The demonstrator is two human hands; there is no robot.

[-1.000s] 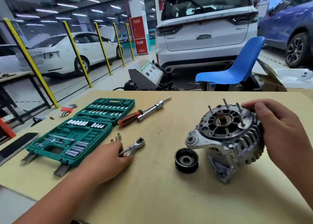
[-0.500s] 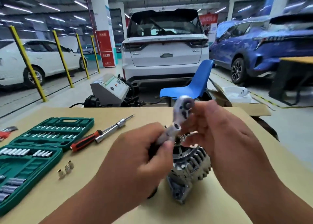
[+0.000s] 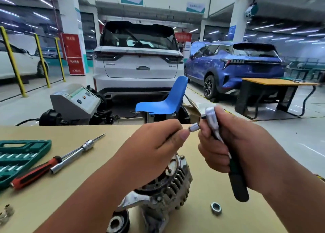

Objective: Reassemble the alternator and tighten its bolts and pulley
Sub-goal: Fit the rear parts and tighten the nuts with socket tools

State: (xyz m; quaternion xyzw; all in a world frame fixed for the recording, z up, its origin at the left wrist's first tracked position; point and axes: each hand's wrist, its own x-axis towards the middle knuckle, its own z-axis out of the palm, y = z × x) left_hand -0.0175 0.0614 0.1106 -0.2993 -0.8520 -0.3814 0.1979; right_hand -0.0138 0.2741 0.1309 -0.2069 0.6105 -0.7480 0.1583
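- The alternator (image 3: 168,185) lies on the counter (image 3: 70,188) at 6 o'clock, no longer steadied. The pulley (image 3: 117,223) at its 7 o'clock and a nut (image 3: 216,208) at its 4 o'clock lie loose.
- The ratchet (image 3: 213,121) has left the counter; my right hand (image 3: 233,144) has its fingers wrapped round the handle.
- My left hand (image 3: 154,144) fingers pinch a socket (image 3: 194,127) just beside the ratchet head.
- I judge the socket goes on next; tightening hasn't begun.

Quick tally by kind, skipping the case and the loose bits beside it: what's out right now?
Handled tools: 2, ratchet, red-handled driver
Sockets: 1, socket
Alternator parts: 3, alternator, pulley, nut
Total: 6
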